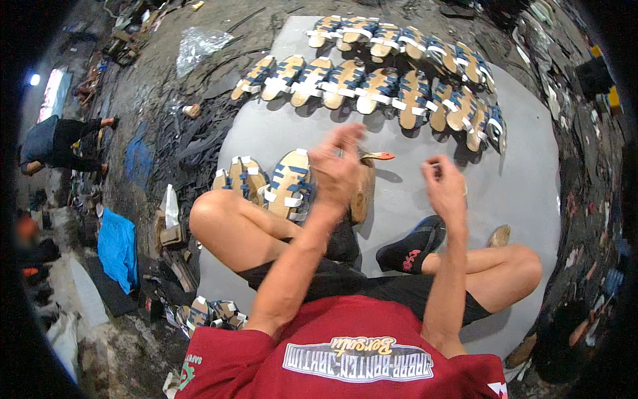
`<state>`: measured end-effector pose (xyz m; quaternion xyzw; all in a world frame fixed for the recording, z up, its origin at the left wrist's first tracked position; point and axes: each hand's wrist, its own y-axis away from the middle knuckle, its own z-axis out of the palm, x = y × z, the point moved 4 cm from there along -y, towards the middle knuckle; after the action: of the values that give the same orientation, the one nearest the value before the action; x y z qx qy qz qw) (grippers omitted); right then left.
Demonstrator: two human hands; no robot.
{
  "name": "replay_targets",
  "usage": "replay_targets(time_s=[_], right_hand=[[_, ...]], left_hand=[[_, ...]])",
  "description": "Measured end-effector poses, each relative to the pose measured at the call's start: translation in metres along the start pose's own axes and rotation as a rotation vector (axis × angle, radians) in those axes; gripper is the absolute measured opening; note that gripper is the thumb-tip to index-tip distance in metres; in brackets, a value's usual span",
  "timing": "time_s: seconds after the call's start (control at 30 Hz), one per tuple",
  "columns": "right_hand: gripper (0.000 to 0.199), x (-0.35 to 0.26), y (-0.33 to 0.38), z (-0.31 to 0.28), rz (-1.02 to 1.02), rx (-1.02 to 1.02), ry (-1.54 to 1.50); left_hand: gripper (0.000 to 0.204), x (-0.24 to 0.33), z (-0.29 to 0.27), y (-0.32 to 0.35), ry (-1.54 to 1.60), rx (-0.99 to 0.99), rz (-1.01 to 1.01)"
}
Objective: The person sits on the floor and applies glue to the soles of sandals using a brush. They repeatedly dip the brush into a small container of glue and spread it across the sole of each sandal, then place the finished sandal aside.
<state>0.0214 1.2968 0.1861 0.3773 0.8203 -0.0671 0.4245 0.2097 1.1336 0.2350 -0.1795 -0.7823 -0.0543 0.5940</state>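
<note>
My left hand (335,166) is raised over the grey sheet (405,189), slightly blurred, its fingers stretched forward and apart with nothing visible in them. Just right of it is a small brush (379,156) with a red-orange handle tip, its other end partly behind the hand. Below the brush stands a tan, worn block-like thing (361,193), half hidden by my left wrist. My right hand (444,183) hovers to the right, fingers curled in toward the thumb; what they hold, if anything, cannot be made out. Left of my left hand lie sandals (290,181) with tan insoles, blue straps and white strips.
Two curved rows of similar sandals (345,83) line the sheet's far side. A tan sole-shaped piece (498,236) sits by my right knee. More sandals (203,312), a blue cloth (118,249) and scraps lie to the left. Another person (60,143) bends over at far left.
</note>
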Motion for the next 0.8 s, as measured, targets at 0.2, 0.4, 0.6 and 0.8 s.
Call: replay_targets(time_s=[0.2,0.4,0.6,0.8], right_hand=[[0.039,0.075,0.001,0.181,-0.058,-0.202,-0.01],[0.052,0.099,0.031,0.204,0.18,-0.137,-0.033],[0.058,0.013,0.016,0.185,-0.194,0.057,0.07],[0.064,0.043,-0.059,0.217,-0.562,0.057,0.63]], left_hand=[[0.069,-0.137,-0.144,-0.054,-0.58,0.158,-0.034],[0.126,-0.225,-0.121,0.013,-1.135,-0.111,-0.357],[0.133,-0.232,-0.125,0.017,-1.113,-0.294,-0.511],[0.129,-0.231,-0.101,-0.001,-1.101,-0.316,-0.456]])
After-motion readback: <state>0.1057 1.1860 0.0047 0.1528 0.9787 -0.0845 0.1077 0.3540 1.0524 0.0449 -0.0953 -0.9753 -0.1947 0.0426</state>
